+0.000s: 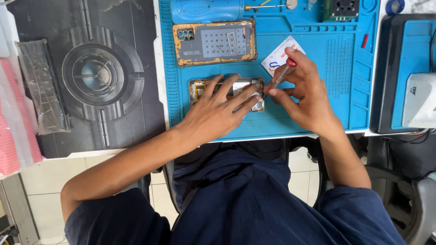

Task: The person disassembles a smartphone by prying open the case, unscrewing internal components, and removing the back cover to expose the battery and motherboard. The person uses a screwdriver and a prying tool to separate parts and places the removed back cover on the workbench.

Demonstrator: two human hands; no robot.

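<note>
opened phone (200, 87) lay near the blue mat's (354, 104) front edge, mostly under the left hand (215, 113), fingers spread flat on it. right hand (304, 93), just beside, pinched a red-capped screwdriver (284, 72), tip at the phone's right end.

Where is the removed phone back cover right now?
In the head view, the back cover lies on the blue mat, just above the opened phone, below the blue tool.

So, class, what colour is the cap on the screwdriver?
Red cap, held in the right hand; head view.
</note>
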